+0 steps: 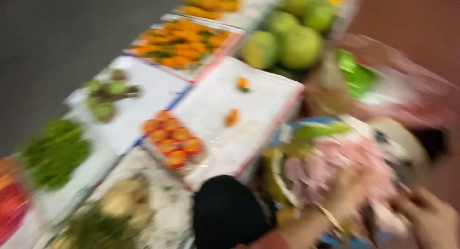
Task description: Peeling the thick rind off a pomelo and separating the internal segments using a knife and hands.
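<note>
1. While everything is smeared by blur, my left hand [347, 189] sits in a pile of pink bags [335, 167] at near right; whether it grips them I cannot tell.
2. My right hand [431, 220] is at the near right corner, just beside the same bags, fingers curled; what it holds, if anything, is too blurred to tell.
3. A clear tray [172, 141] near centre holds small orange fruit in rows.
4. A white box [230, 119] carries two loose orange fruits.
5. A far box [184, 43] is full of oranges with leaves; round green fruit [287, 40] are piled to its right.
6. Greens [55, 153] lie at left, on white boxes.
7. Grey floor runs along the far left; reddish ground at right.
</note>
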